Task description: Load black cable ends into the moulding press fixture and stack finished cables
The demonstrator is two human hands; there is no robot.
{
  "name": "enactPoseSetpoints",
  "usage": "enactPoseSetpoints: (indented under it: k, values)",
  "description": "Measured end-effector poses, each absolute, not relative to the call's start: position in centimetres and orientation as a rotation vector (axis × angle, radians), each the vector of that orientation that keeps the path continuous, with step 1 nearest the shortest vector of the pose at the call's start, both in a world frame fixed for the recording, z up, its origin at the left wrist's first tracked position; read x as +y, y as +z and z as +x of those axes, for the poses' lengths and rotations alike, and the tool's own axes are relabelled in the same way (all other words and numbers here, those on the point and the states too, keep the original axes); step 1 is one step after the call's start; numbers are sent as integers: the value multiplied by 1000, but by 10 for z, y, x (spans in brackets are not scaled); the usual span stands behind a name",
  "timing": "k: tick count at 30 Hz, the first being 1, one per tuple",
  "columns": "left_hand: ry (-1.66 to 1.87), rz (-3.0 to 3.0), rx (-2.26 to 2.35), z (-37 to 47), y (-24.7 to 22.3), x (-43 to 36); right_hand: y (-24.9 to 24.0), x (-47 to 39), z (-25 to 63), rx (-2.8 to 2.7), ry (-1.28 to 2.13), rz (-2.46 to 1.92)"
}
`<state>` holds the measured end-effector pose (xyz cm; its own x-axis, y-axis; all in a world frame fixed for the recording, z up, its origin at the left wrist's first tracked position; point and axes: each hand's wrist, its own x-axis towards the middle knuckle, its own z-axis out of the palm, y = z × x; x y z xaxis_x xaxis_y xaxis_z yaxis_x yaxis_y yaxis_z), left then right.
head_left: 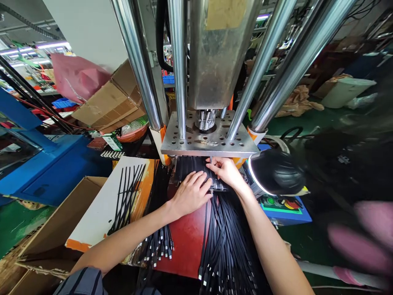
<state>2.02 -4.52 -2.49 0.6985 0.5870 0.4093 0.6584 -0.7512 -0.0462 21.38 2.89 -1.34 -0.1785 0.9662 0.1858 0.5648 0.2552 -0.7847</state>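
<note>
Under the steel plate [208, 143] of a press lies a dark fixture [187, 166] with black strips across it. My left hand [192, 194] rests over its front edge, fingers spread, its fingertips on the black strips. At the fixture's right side, my right hand [225, 170] pinches with thumb and index finger; whatever is between them is too small to make out. A thick bundle of black cables [227, 241] with metal plugs hangs from the fixture's front over a red surface [186, 241].
Several black cables lie on a white board [104, 200] at left, above an open cardboard box [64, 217]. Steel columns [138, 61] surround the press. A round black lamp [276, 172] and a blue control box [288, 211] stand close to my right forearm.
</note>
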Motion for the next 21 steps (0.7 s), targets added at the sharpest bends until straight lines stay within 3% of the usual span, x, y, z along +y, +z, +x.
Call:
enactPoseSetpoints:
  k: [5,10,21]
  values:
    - [-374,-2638,-1165,30,-24,-61,-2,-4,211,-1952,465,-1627]
    - [-407,-2779,-1251,29,-10,-49,5,-42,199,-2178,115,-1851]
    - [-413,-2834,-1283,34,1,36,3,34,189,-2332,-172,-1931]
